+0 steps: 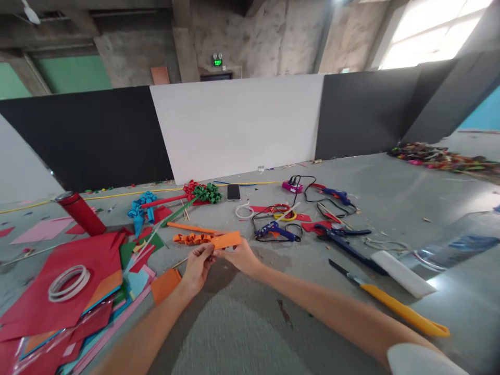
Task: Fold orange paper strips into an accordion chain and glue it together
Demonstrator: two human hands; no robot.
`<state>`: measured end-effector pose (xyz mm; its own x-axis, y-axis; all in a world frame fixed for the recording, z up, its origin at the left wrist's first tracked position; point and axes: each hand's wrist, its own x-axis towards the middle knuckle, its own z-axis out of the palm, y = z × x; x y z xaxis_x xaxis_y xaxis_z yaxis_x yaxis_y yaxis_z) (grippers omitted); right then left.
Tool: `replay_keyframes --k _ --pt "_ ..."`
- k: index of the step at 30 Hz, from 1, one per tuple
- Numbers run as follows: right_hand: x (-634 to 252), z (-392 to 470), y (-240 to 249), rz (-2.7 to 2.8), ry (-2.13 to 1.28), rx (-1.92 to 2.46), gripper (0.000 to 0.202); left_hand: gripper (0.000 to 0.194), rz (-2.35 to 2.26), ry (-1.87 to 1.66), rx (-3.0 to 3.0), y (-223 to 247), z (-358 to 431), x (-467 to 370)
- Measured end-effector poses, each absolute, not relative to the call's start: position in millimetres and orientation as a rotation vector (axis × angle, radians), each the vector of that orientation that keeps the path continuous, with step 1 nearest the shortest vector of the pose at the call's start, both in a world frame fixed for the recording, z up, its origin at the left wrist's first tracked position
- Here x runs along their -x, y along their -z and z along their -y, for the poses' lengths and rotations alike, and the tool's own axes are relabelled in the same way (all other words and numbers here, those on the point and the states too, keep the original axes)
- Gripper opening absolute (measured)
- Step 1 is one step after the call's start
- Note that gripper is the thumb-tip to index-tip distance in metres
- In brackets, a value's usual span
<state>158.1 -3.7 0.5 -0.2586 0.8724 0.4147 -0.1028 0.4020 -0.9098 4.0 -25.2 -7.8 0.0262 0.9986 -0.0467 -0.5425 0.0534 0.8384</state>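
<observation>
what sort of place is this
Likely a makeshift craft workspace in an industrial building: red paper and a blue glue gun lie on the floor, with a concrete wall behind.

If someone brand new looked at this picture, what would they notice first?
Probably the bright orange folded strip near the middle, in the grip of the left hand and the right hand. Next might come the big red sheets spread on the left, with a red bottle just beyond them. Over on the right, the yellow-handled tool lying on the gray floor stands out too.
</observation>
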Motion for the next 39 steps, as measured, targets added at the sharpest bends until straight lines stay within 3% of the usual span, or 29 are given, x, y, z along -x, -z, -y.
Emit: replay_keyframes --k 17,23,39 --pt "-160.4 12.2 -1.4 1.202 -1.366 0.612 0.04 0.024 -0.805 -1.319 -0.947 2.5 32.3 -9.4" --pt "-162.0 9.0 -3.4 1.161 -1.436 0.642 0.042 0.043 -0.829 -1.358 -1.081 3.3 33.5 -11.8" --pt "-161.5 8.3 -4.9 1.2 -1.473 0.648 0.041 0.036 -0.974 -1.407 -1.188 6.9 32.1 -11.8"
